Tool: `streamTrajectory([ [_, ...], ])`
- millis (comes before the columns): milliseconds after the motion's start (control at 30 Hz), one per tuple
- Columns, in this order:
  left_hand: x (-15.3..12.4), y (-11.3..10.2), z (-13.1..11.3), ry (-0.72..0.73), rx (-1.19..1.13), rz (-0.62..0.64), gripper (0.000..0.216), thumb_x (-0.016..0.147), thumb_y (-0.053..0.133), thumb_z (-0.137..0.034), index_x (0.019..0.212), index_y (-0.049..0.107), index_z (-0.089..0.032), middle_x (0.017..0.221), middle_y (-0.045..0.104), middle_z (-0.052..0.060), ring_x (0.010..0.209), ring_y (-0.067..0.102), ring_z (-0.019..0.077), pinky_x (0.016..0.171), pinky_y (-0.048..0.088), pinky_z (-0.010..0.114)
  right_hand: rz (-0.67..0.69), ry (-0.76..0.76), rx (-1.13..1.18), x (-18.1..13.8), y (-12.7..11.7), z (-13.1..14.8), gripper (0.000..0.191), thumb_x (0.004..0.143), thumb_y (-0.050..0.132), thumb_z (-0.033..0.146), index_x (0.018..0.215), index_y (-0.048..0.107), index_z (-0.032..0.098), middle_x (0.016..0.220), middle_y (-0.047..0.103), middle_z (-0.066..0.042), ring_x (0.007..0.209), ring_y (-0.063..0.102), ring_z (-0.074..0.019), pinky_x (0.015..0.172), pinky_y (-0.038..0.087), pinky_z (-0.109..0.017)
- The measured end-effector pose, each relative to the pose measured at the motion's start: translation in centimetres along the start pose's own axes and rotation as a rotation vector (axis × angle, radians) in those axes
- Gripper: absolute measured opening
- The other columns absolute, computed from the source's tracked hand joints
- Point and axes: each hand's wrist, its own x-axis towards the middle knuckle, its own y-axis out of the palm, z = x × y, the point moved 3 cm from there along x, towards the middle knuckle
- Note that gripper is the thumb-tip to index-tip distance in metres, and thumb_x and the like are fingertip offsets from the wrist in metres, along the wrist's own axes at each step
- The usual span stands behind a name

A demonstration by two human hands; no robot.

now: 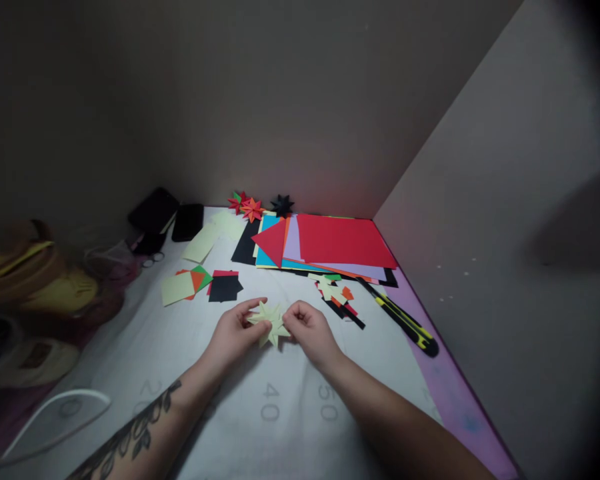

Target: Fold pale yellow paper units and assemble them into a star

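Observation:
A pale yellow folded paper star (274, 326) is held just above the white table cover, between both of my hands. My left hand (237, 331) pinches its left side, thumb lying on top near the centre. At the right side, my right hand (307, 328) has thumb and forefinger closed on a point of the star. Just beyond the hands lie black paper squares (224, 288) and a fan of pale yellow, orange and green squares (178, 287). Small paper scraps (331, 291) are heaped beyond my right hand.
A yellow and black utility knife (405, 320) lies at the right. Coloured sheets (347, 239) are stacked at the back, with finished red-orange stars (252, 209) and a black star (282, 205) behind. Scissors (153, 259), a dark phone (188, 222) and bags (60, 287) sit left.

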Motion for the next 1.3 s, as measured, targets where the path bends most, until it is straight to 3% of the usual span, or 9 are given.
streamTrajectory([
  [300,-0.6,0.1,-1.0,0.098,0.091,0.010,0.043,0.067,0.062,-0.019,0.109,0.051,-0.015,0.071,0.061,-0.002,0.058,0.055,0.0116,0.053,0.042,0.021,0.029,-0.057,0.001,0.2,0.1,0.0,0.015,0.075,0.063,0.032,0.080,0.058,0.019,0.064,0.055,0.004,0.055,0.049,-0.0105,0.053,0.039,-0.022],
  [567,-0.7,-0.7,-0.7,0.208,0.290,0.016,0.050,0.074,0.056,-0.019,0.123,0.048,-0.019,0.080,0.061,-0.001,0.062,0.059,0.0129,0.057,0.044,0.023,0.171,-0.215,-0.513,0.9,-0.2,3.0,0.010,0.068,0.051,0.011,0.063,0.055,0.017,0.064,0.053,0.003,0.059,0.047,-0.0106,0.055,0.034,-0.021],
  [700,-0.3,-1.6,-1.0,0.202,0.185,-0.063,0.052,0.079,0.058,-0.028,0.128,0.043,-0.017,0.081,0.063,0.001,0.067,0.062,0.0159,0.061,0.048,0.027,0.273,-0.302,-0.645,2.5,0.7,5.5,0.012,0.067,0.051,0.007,0.064,0.057,0.017,0.065,0.053,0.003,0.063,0.049,-0.0108,0.057,0.034,-0.021],
  [767,-0.1,-2.5,-1.3,0.248,0.092,-0.208,0.055,0.079,0.060,-0.032,0.128,0.042,-0.017,0.097,0.066,0.008,0.085,0.065,0.0201,0.074,0.050,0.032,0.315,-0.334,-0.627,4.6,0.9,7.0,0.012,0.069,0.052,0.009,0.065,0.059,0.017,0.067,0.056,0.002,0.063,0.050,-0.0112,0.059,0.036,-0.021],
  [867,0.0,-3.5,-1.6,0.303,-0.001,-0.373,0.055,0.077,0.063,-0.035,0.126,0.044,-0.020,0.120,0.061,0.013,0.114,0.057,0.0250,0.093,0.046,0.039,0.130,-0.345,-0.517,10.0,-0.6,9.5,0.010,0.074,0.058,0.022,0.067,0.062,0.017,0.065,0.059,0.002,0.064,0.053,-0.0131,0.060,0.038,-0.023],
  [933,0.0,-3.6,-1.5,0.278,-0.002,-0.364,0.050,0.078,0.062,-0.035,0.124,0.046,-0.021,0.121,0.060,0.013,0.117,0.056,0.0254,0.095,0.045,0.040,-0.184,-0.318,-0.419,14.5,-3.0,10.5,0.011,0.071,0.064,0.027,0.066,0.062,0.017,0.064,0.059,0.003,0.064,0.053,-0.0134,0.060,0.039,-0.023],
  [1033,-0.5,-2.9,-1.4,0.257,0.088,-0.262,0.042,0.081,0.058,-0.032,0.121,0.050,-0.020,0.117,0.064,0.013,0.113,0.059,0.0253,0.094,0.046,0.041,-0.378,-0.266,-0.397,20.4,-5.9,10.5,0.014,0.079,0.061,0.027,0.071,0.061,0.015,0.068,0.060,0.001,0.069,0.057,-0.0151,0.064,0.043,-0.025],
  [1200,-1.5,-1.3,-1.4,0.375,0.254,-0.145,0.025,0.083,0.053,-0.027,0.106,0.063,-0.019,0.105,0.068,0.011,0.100,0.063,0.0243,0.089,0.049,0.040,-0.415,-0.112,-0.395,25.7,-8.1,7.8,0.028,0.092,0.058,0.032,0.113,0.059,0.014,0.112,0.062,-0.007,0.093,0.063,-0.0197,0.078,0.054,-0.037],
  [1300,-1.7,-0.9,-1.4,0.448,0.307,-0.126,0.023,0.082,0.052,-0.023,0.102,0.064,-0.020,0.101,0.069,0.010,0.097,0.064,0.0232,0.086,0.051,0.036,-0.342,-0.085,-0.413,27.1,-7.1,6.7,0.031,0.092,0.058,0.032,0.118,0.057,0.015,0.117,0.060,-0.008,0.098,0.062,-0.0210,0.082,0.054,-0.040],
])
